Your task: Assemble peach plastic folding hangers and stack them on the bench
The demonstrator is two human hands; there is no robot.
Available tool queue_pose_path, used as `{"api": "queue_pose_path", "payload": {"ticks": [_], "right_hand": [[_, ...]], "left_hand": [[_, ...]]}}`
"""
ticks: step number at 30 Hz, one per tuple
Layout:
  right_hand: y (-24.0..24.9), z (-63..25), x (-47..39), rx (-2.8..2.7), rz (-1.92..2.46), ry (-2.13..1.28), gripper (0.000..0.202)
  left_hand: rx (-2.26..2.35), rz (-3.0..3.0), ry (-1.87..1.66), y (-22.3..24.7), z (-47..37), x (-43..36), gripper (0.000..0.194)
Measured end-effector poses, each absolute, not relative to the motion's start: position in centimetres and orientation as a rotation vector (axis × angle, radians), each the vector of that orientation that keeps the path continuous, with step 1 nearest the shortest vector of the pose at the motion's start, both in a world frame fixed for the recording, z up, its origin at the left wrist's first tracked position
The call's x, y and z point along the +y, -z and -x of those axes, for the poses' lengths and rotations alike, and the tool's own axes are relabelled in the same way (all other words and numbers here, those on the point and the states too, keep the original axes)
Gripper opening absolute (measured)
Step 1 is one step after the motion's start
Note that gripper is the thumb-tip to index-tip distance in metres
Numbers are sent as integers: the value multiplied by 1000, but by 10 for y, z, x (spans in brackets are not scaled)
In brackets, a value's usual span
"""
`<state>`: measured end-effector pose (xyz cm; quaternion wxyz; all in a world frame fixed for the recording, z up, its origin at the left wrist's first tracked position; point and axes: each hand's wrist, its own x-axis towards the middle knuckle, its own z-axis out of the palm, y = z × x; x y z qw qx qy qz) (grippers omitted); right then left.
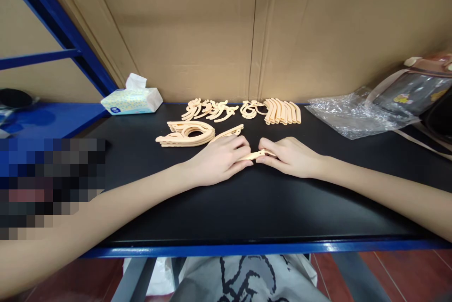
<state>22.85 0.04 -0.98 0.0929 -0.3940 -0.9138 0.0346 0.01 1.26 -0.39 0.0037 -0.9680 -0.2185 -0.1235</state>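
Note:
My left hand [228,160] is closed around a beige folding hanger [253,156], whose long arm shows beyond the knuckles. From the other side, my right hand [291,157] pinches the same hanger near a small hole at its joint. Fingers cover much of the piece, so how its parts fit together is hidden. Left of the left hand lies a stack of beige folding hangers [185,138]. Farther back are loose hooked hanger parts [192,110], ring-shaped hook parts [249,110] and a row of curved hanger arms [282,111].
A tissue pack [132,101] stands at the back left of the black table [247,212]. Crumpled clear plastic [360,113] lies at the right, beside a transparent bag [406,92] with a strap. Cardboard [190,24] rises behind the table, with a blue frame [76,52] at the left.

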Motion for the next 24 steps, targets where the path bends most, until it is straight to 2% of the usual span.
{"api": "queue_pose_path", "payload": {"ticks": [24], "right_hand": [[10, -228, 0, -2751, 1086, -44, 32]], "left_hand": [[-687, 3053, 402, 4, 1, 13, 23]]}}
